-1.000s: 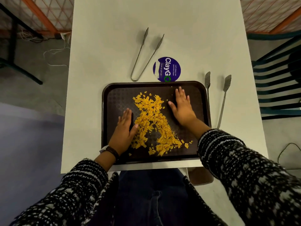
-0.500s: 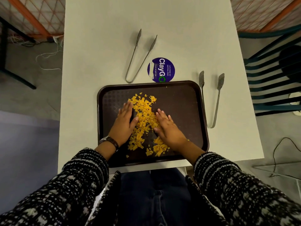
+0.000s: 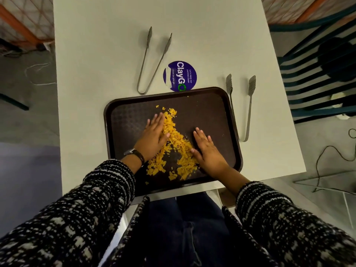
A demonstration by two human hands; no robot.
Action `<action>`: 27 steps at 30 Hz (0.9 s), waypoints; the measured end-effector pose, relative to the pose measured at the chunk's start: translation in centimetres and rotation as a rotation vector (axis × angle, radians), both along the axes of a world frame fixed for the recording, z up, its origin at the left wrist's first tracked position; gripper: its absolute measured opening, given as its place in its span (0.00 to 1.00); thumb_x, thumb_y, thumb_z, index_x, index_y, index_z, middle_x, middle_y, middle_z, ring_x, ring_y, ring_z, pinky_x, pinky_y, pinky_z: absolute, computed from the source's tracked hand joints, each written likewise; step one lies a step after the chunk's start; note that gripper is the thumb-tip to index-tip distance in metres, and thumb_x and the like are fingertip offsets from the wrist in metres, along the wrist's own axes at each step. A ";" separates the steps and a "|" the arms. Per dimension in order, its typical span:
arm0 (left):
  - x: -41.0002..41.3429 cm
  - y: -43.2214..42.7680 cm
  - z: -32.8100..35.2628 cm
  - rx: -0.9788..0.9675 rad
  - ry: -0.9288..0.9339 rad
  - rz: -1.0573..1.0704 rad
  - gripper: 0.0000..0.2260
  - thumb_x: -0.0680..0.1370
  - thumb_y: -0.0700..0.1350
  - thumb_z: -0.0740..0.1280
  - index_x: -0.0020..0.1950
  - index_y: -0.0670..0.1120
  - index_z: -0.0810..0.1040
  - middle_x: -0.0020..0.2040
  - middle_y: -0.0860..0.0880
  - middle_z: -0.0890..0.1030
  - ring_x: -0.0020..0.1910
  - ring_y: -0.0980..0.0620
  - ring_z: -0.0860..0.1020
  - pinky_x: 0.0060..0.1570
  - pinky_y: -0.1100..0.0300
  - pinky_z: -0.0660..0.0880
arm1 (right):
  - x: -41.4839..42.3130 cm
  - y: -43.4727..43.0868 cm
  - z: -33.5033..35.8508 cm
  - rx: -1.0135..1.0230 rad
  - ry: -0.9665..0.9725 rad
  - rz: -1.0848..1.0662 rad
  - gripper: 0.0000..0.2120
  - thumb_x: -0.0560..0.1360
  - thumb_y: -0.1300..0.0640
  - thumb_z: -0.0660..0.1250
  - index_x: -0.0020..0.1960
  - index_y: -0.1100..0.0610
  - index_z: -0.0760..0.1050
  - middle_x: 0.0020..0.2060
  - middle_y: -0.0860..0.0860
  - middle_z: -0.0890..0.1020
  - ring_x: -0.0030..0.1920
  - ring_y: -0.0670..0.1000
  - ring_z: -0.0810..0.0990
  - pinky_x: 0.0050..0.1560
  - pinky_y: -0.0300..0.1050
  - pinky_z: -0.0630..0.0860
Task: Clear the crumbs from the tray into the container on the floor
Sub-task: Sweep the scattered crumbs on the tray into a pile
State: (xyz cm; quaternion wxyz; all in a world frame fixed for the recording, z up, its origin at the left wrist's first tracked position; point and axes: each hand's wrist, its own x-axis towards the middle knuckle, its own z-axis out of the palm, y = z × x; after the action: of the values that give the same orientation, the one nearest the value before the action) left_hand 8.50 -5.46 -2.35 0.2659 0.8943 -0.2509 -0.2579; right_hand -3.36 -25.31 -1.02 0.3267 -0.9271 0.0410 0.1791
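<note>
On the white table [image 3: 107, 54] below our head camera, we've got both hands down flat on one dark brown tray [image 3: 217, 110], and that tray sits at the near edge of the tabletop, right in front of our lap. Our left hand [image 3: 153, 136] lies palm down, fingers stretched forward and together, thumb splayed toward the middle, its inner edge pressed against the orange crumbs [image 3: 173, 145]; it grips nothing, just an open flat palm. Our right hand [image 3: 209, 151] mirrors it on the other side, palm down, fingers spread a little, pointing away from us, thumb touching the crumb pile, and it too closes on nothing. Between the two hands the crumbs form one long heap running from the tray's middle toward its near edge, with a few loose bits scattered beyond it. A dark strap [image 3: 137, 155] circles our left wrist, and black-and-white knit sleeves cover both forearms. Now the count: one tray, two pairs of metal tongs, one pair [image 3: 152, 60] lying beyond the tray and one pair [image 3: 240, 105] just beside its right rim, plus one round blue sticker [image 3: 180, 76] partly tucked behind the tray's far edge. The floor container we cannot make out from here.
</note>
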 end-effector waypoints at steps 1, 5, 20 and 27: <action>-0.6 0.1 0.1 -0.028 0.017 -0.017 0.27 0.81 0.51 0.52 0.76 0.45 0.44 0.77 0.47 0.47 0.76 0.54 0.42 0.73 0.58 0.38 | 0.4 0.0 0.1 -0.007 -0.009 0.012 0.29 0.80 0.48 0.53 0.76 0.57 0.47 0.77 0.53 0.49 0.76 0.46 0.44 0.76 0.44 0.40; -2.4 0.7 1.2 -0.129 0.055 0.062 0.24 0.82 0.48 0.51 0.76 0.44 0.49 0.77 0.48 0.53 0.73 0.60 0.45 0.72 0.62 0.40 | 3.4 0.2 0.1 -0.031 -0.045 0.082 0.29 0.80 0.49 0.54 0.76 0.58 0.48 0.77 0.54 0.50 0.76 0.48 0.45 0.76 0.46 0.42; -3.7 6.3 1.1 -0.143 0.044 0.329 0.28 0.78 0.53 0.52 0.76 0.44 0.51 0.77 0.45 0.56 0.75 0.56 0.51 0.71 0.66 0.41 | 12.1 5.0 -1.0 -0.051 -0.037 0.283 0.31 0.80 0.48 0.55 0.76 0.59 0.48 0.77 0.55 0.49 0.77 0.52 0.44 0.76 0.50 0.41; -3.2 5.1 1.3 -0.173 0.057 0.342 0.27 0.79 0.51 0.53 0.76 0.45 0.50 0.77 0.46 0.54 0.75 0.55 0.49 0.71 0.64 0.43 | 7.5 5.2 0.9 0.156 0.024 0.380 0.24 0.80 0.49 0.57 0.73 0.57 0.62 0.73 0.54 0.64 0.74 0.48 0.59 0.75 0.41 0.54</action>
State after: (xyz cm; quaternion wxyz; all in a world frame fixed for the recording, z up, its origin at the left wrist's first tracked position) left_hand 5.28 -0.36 -1.06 0.3888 0.8900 -0.1091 -0.2117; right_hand 4.18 -20.08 -0.11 0.3572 -0.8879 -0.1445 0.2512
